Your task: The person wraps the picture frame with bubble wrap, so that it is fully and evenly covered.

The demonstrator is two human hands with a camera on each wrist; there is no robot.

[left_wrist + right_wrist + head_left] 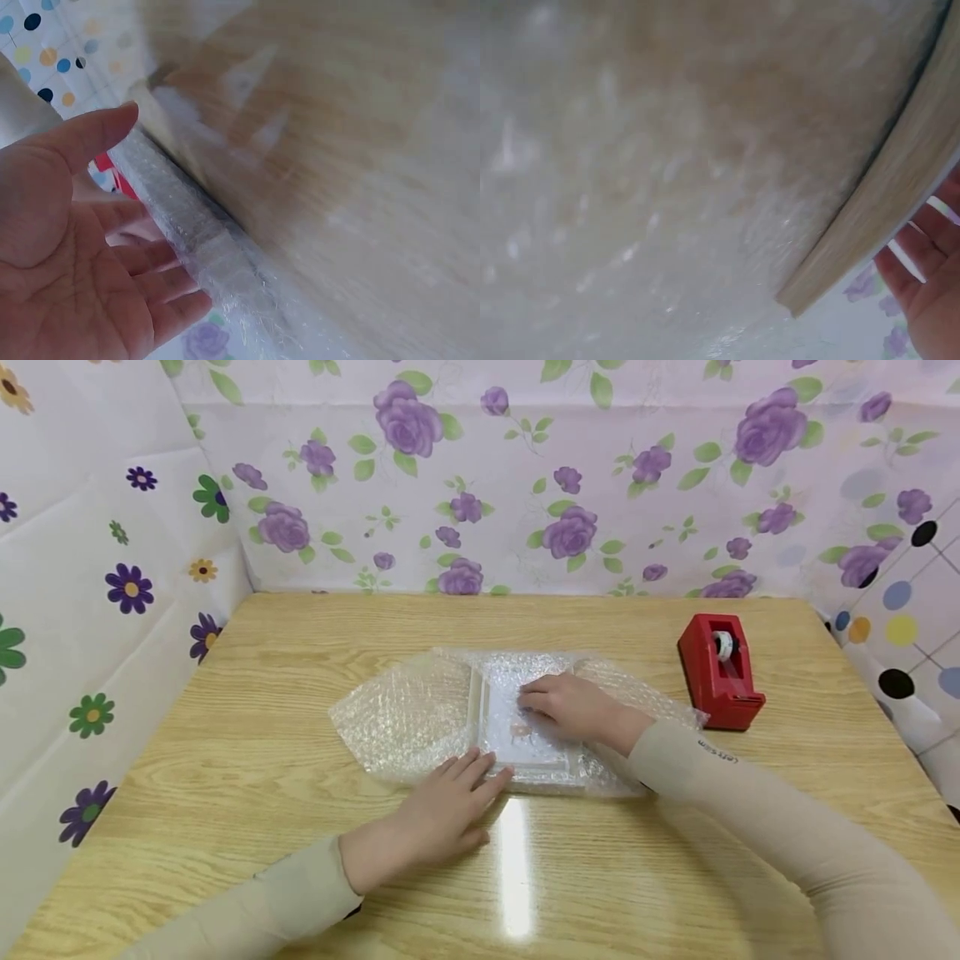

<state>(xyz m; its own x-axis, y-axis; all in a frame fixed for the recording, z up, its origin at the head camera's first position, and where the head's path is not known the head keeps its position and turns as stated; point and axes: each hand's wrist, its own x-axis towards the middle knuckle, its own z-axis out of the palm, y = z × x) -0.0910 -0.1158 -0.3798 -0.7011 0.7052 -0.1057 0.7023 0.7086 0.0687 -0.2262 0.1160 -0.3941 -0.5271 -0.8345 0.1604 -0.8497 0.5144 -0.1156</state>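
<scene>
A picture frame (pixel 522 739) with a pale picture lies near the table's middle, under and among clear bubble wrap (pixel 408 718) that spreads out to both sides. In the right wrist view the frame's wooden edge (pixel 874 202) shows beside the wrap. My right hand (pixel 573 703) rests on the wrapped front of the frame, fingers slightly bent. At the near edge of the package, my left hand (pixel 442 810) touches the bubble wrap with spread fingertips. The left wrist view shows its palm and extended fingers (pixel 176 315) against the wrapped edge.
A red tape dispenser (pixel 723 681) with a roll of tape stands on the wooden table (pixel 300 635) to the right, close to the wrap's right end. Flower-printed sheeting (pixel 517 468) hangs behind the table. Dotted sheeting (pixel 911 635) is at the right side.
</scene>
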